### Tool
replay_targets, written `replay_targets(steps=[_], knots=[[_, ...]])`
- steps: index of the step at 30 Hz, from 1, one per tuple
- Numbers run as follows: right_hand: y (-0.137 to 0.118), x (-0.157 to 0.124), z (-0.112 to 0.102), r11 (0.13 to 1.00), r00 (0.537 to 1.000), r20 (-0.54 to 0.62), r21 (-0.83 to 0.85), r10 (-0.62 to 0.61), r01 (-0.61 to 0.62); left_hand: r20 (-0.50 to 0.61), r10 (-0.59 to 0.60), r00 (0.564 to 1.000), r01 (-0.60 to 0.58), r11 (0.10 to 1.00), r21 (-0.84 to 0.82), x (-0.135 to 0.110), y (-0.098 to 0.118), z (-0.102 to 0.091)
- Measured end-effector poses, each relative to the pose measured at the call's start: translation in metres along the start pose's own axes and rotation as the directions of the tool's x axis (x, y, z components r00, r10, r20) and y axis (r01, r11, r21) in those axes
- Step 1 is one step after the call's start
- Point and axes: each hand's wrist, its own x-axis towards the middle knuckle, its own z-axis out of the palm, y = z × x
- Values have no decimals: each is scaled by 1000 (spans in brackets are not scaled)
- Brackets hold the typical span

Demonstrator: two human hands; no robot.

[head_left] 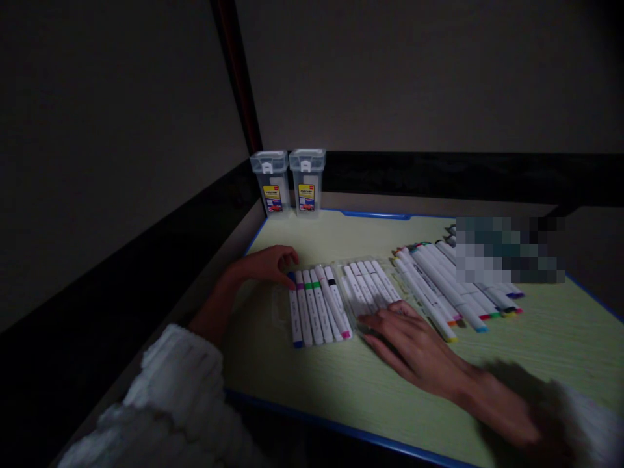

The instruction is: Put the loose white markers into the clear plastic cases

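A clear plastic case lies opened flat on the table. Its left half holds a row of white markers (pixel 316 312) with blue, purple, green, pink and black bands. In the right half (pixel 340 265) lie more white markers (pixel 363 283), their lower ends partly hidden by my right hand (pixel 407 341). That hand rests palm down with its fingers stretched over these markers and the case edge. At the upper left end of the left row is my left hand (pixel 270 264), fingers curved and apart. Its thumb is at the blue-capped marker (pixel 296 322), seemingly touching it without a grip.
Many loose markers (pixel 453 289) with coloured ends lie in a pile to the right, beside a blurred-out patch (pixel 507 250). Two lidded clear boxes (pixel 270 195) with yellow labels stand at the back left corner. The pale table (pixel 312 383) has a blue edge; walls rise behind and left.
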Motion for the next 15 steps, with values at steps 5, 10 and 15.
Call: replay_targets(steps=[5, 10, 15], knots=[[1, -1, 0, 1000, 1000, 5, 4, 12, -12, 96, 15, 995, -18, 999, 27, -1, 0, 5], [1, -1, 0, 1000, 1000, 12, 3, 11, -11, 113, 38, 993, -39, 999, 1, 0, -3, 7], [1, -1, 1, 1000, 1000, 30, 6, 6, -6, 127, 19, 992, -16, 999, -28, -1, 0, 7]])
